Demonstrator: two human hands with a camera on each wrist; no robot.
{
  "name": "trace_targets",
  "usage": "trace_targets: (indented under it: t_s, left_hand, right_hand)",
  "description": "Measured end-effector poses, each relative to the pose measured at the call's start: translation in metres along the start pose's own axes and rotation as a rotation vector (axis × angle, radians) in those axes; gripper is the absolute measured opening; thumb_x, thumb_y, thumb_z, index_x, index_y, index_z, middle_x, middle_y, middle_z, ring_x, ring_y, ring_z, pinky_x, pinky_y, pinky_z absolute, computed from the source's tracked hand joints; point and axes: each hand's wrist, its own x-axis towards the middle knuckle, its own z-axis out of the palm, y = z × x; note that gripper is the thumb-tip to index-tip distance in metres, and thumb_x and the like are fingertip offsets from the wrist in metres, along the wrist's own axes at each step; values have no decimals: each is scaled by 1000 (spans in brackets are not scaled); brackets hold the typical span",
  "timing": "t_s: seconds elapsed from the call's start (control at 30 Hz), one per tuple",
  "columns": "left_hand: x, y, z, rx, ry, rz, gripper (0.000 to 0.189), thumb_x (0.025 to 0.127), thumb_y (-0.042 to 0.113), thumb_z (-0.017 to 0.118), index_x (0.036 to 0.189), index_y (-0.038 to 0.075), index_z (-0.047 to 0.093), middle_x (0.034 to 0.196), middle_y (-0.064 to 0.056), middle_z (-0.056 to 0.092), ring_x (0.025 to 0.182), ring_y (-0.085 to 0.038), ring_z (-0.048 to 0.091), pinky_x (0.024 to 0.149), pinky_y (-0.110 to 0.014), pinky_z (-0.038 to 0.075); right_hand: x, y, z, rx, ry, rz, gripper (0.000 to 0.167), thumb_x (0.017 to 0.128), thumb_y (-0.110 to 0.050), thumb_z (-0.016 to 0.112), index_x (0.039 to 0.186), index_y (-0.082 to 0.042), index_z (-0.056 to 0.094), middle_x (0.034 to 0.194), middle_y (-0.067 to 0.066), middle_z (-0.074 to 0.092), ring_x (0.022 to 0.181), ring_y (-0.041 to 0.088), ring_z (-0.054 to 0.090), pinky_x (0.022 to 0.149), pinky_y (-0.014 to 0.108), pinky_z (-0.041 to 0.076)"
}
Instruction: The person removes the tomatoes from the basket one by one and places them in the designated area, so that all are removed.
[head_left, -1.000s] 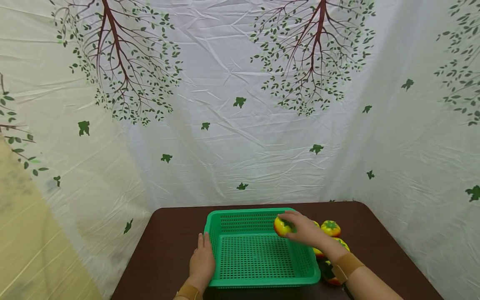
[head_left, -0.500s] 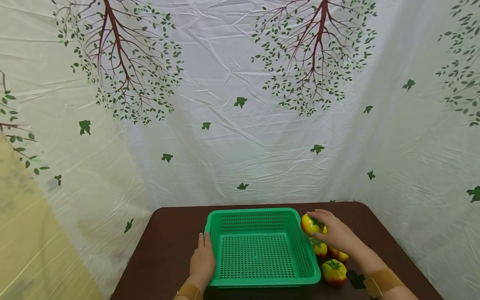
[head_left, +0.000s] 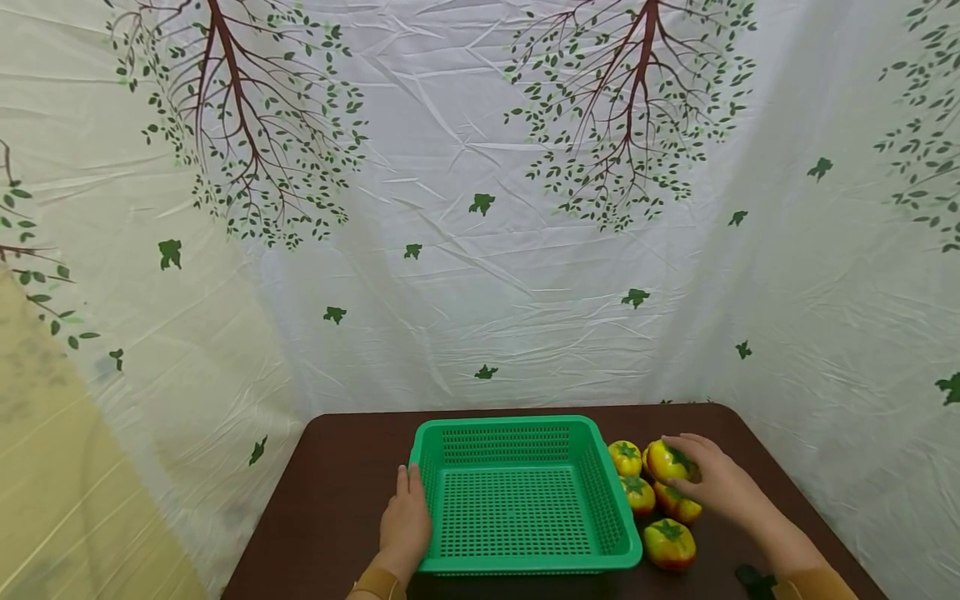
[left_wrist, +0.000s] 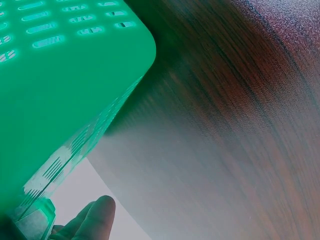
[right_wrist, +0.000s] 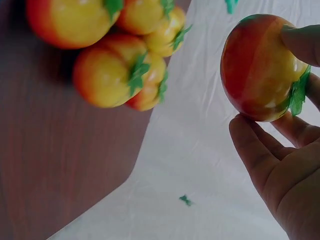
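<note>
In the head view, my right hand [head_left: 716, 479] holds a yellow-red fruit with a green leafy top [head_left: 663, 461], right of the basket. The right wrist view shows the thumb and fingertips curled round this round fruit [right_wrist: 257, 70], raised apart from the others. Several like fruits sit on the table, among them a front fruit [head_left: 670, 546] and a back fruit [head_left: 624, 458]. My left hand [head_left: 405, 525] rests against the left side of a green perforated basket [head_left: 525, 565], its visible fingers straight. In the left wrist view fingertips [left_wrist: 100, 215] show beside the basket wall; the thumb is hidden.
A dark brown table [head_left: 322, 500] with rounded far corners bears the basket and fruits. Behind it hangs a pale curtain [head_left: 525, 333] printed with trees and leaves. A small dark object [head_left: 753, 579] shows near the right wristband.
My right hand has carried the fruit rightward from over the basket's right side to above the other fruits. The left hand and basket have stayed in place.
</note>
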Motion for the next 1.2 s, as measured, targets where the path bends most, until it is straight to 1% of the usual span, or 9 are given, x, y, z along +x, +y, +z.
trace_targets:
  t_s: [0.1,0.23,0.33,0.53,0.7,0.8,0.97,1.2]
  left_hand:
    - [0,0,0,8,6,5,57,101,-3,47,155,3,33,161,-24,30,107,-44,62,83,-56,54]
    - [1,0,0,13,15,17,57,100,-5,48,155,3,34,161,-25,31,104,-44,63,81,-56,54]
    - [2,0,1,13,15,15,58,100,-5,48,155,3,33,161,-24,31,105,-44,63,81,-56,54]
    - [1,1,0,12,5,7,58,99,-6,48,155,2,33,161,-25,30,105,-45,62,81,-56,54]
    - [1,1,0,11,9,6,57,100,-5,48,155,2,33,160,-25,31,105,-45,62,81,-56,54]
    - [2,1,1,12,5,-5,57,100,-4,48,155,3,33,161,-24,30,106,-44,62,82,-56,54]
    - [2,2,1,13,0,-12,59,100,-4,49,156,3,33,162,-24,30,104,-43,63,80,-55,55]
    - [4,3,2,25,29,4,57,100,-2,50,155,2,34,161,-24,32,102,-43,63,78,-54,55]
  right_hand:
    - [-6,8,0,-11,-3,28,60,81,-18,80,134,2,58,137,36,49,123,55,49,86,64,52]
    - [-12,18,2,-20,-12,68,60,81,-18,80,133,2,59,136,36,51,123,56,48,89,68,49]
    - [-16,25,4,-21,-27,96,60,81,-20,80,133,2,59,135,35,52,124,55,48,91,69,47]
    - [-23,35,6,-17,-61,139,61,82,-21,79,134,4,58,135,37,51,125,57,45,92,70,46]
    - [-26,43,11,-7,-92,177,63,81,-22,80,134,3,57,135,36,51,123,56,47,90,69,47]
    - [-27,47,14,-6,-102,189,63,81,-24,80,134,2,58,135,35,51,122,55,49,90,68,48]
    - [-27,52,17,-6,-125,194,63,82,-26,80,134,2,58,135,36,51,122,56,48,89,67,49]
    - [-30,60,25,0,-176,225,65,82,-30,80,133,3,58,133,35,52,120,56,50,87,65,50]
